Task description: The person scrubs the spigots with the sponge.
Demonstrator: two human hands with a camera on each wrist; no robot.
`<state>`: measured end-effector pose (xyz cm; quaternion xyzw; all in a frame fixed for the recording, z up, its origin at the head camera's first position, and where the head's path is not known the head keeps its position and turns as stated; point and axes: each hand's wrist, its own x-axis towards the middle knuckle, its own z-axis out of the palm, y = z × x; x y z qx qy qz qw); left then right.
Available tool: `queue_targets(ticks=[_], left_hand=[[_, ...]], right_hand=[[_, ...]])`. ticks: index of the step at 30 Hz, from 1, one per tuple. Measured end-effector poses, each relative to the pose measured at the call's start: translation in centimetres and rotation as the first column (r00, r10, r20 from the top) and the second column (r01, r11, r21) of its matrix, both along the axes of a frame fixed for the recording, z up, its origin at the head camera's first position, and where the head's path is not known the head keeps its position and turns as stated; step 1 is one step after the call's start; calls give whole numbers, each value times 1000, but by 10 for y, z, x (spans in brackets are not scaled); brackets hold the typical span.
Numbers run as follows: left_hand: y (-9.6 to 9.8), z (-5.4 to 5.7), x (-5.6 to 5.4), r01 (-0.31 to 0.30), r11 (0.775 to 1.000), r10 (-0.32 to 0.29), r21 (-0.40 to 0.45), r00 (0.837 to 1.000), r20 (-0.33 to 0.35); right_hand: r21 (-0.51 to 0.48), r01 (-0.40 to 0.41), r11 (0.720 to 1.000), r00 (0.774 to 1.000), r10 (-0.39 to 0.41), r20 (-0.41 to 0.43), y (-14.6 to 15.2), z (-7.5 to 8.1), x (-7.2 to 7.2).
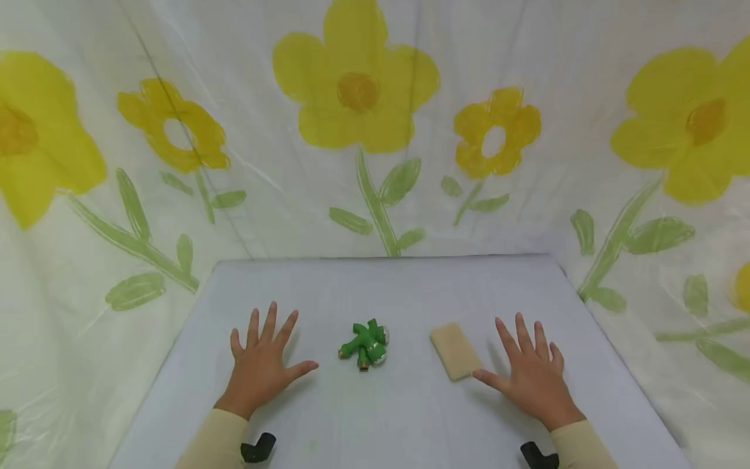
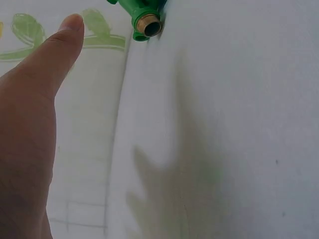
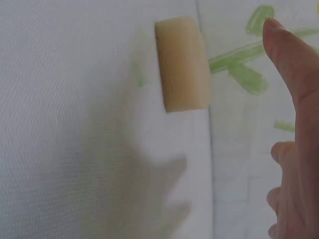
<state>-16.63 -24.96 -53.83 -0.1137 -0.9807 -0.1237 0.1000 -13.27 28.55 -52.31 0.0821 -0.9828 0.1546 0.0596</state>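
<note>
The left hand (image 1: 260,371) has its fingers spread, left of the green pipe (image 1: 366,344). The right hand (image 1: 533,376), fingers spread too, is near the tan block (image 1: 456,351).

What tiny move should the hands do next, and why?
Perhaps the right hand should lower toward the tan block. That hand is spread open and holds nothing, and the head view shows the block close beside it. The green fitting lies nearer the left hand.
</note>
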Motion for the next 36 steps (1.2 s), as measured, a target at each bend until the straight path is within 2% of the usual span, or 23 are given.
queue_targets(ticks=[12, 18, 24, 28, 36], left_hand=[[35, 1, -15, 60, 997, -61, 52, 998, 29], [62, 1, -25, 98, 993, -101, 63, 994, 43], [85, -4, -31, 170, 985, -170, -12, 985, -39], [95, -8, -33, 202, 979, -202, -15, 976, -84], [109, -13, -38, 252, 966, -249, 64, 967, -53]], right_hand=[[-37, 20, 999, 1000, -20, -11, -29, -3, -14], [-37, -27, 999, 999, 26, -24, -54, -11, -20], [-24, -51, 998, 992, 47, -118, -74, -20, -29], [-40, -36, 999, 987, 29, -155, -80, -26, -33], [-52, 36, 998, 995, -41, -92, -86, -31, -40]])
